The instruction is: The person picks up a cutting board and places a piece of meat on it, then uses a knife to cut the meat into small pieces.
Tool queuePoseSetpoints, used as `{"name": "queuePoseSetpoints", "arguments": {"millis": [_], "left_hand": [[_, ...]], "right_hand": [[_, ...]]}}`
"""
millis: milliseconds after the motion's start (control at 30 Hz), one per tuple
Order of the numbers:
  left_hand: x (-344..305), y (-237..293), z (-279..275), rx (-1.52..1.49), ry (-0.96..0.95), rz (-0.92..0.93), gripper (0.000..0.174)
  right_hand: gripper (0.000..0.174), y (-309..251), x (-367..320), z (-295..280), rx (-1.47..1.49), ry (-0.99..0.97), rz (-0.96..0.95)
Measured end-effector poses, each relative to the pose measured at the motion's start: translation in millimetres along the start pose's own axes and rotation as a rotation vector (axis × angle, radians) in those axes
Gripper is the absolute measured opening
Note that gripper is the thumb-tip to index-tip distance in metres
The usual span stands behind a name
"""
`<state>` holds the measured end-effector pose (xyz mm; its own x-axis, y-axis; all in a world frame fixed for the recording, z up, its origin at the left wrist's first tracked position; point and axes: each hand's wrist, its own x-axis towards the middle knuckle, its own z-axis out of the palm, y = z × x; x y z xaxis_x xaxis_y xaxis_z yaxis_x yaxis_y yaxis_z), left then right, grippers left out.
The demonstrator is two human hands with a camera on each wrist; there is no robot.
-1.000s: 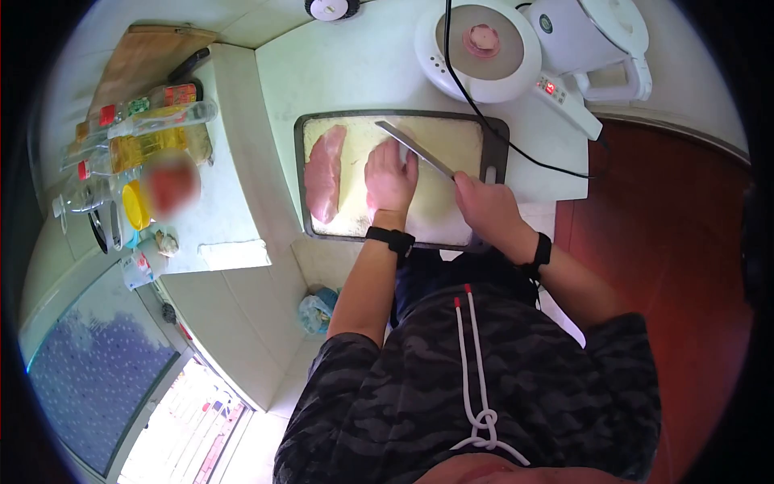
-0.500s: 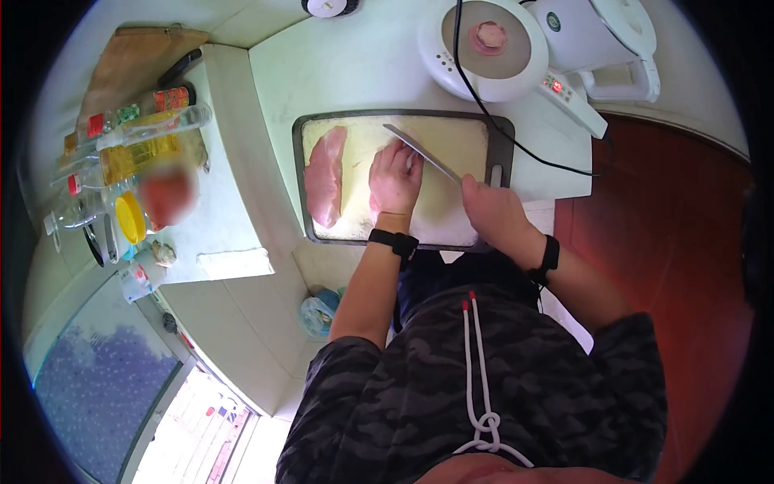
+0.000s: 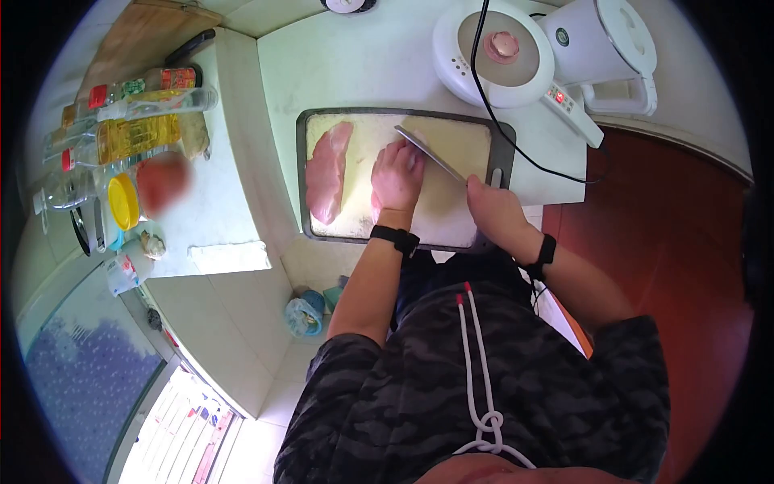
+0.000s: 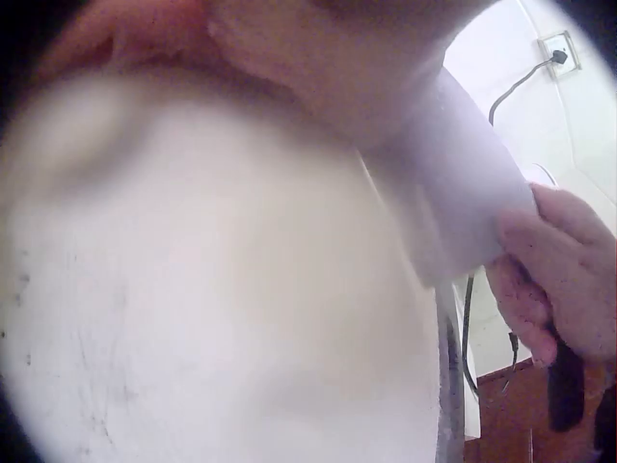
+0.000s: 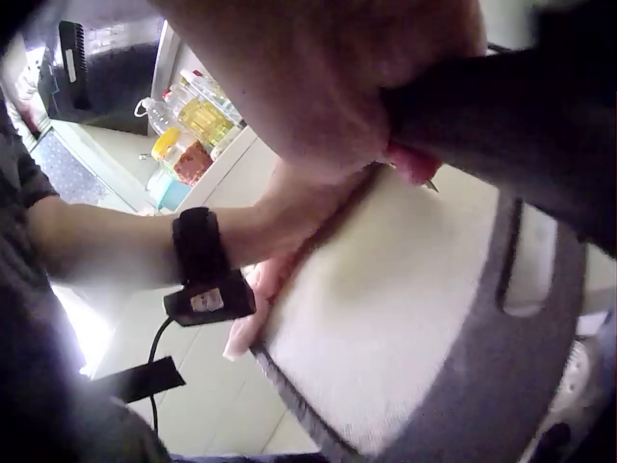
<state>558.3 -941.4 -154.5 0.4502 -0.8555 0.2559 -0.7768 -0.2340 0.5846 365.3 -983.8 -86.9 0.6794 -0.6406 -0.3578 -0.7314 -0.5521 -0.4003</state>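
A cutting board with a dark rim [image 3: 439, 234] lies on the counter. My left hand [image 3: 397, 179] holds down a piece of raw meat [image 5: 277, 274], which it mostly covers. My right hand [image 3: 498, 214] grips a cleaver by its black handle [image 4: 566, 391]. The broad blade [image 4: 453, 193] stands close against the left hand's fingers in the left wrist view. From above, the cleaver slants up and left from the right hand, its tip past the left fingers. A second slab of raw meat [image 3: 327, 173] lies along the board's left side.
Behind the board at right stand a white round cooker [image 3: 492, 52] and a white kettle [image 3: 601, 48]. A black cable [image 3: 516, 157] crosses the board's upper right corner. On the left ledge are an oil bottle [image 3: 141, 139] and a yellow-lidded jar [image 3: 123, 202].
The cleaver's tip has shifted slightly to the right, and the left hand a little the same way. The slab at the left stays put. The head view has moved slightly.
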Motion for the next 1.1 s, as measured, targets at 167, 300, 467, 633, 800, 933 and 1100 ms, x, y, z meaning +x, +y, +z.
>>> {"name": "queuePoseSetpoints", "arguments": {"millis": [167, 300, 467, 633, 800, 933, 1100], "left_hand": [[-5, -2, 4, -0.034, 0.037, 0.031, 0.017], [-2, 1, 1, -0.018, 0.059, 0.062, 0.018], [-11, 0, 1, 0.031, 0.076, 0.014, 0.019], [-12, 3, 4, 0.044, 0.075, -0.019, 0.02], [-14, 1, 3, 0.087, 0.081, -0.033, 0.019], [-14, 2, 4, 0.075, 0.1, -0.033, 0.017], [-17, 5, 2, 0.071, 0.021, -0.018, 0.015]], "right_hand": [[0.012, -26, 70, -2, 0.145, 0.104, -0.122], [0.014, -25, 63, -7, 0.09, 0.1, -0.102], [0.017, 9, -8, 3, -0.003, 0.051, -0.077], [0.016, -4, 23, 1, 0.127, 0.075, -0.124], [0.017, -13, 25, -1, 0.121, 0.057, -0.097], [0.016, 13, -24, 1, 0.075, -0.013, -0.044], [0.013, -13, 26, 6, 0.131, 0.093, -0.115]]}}
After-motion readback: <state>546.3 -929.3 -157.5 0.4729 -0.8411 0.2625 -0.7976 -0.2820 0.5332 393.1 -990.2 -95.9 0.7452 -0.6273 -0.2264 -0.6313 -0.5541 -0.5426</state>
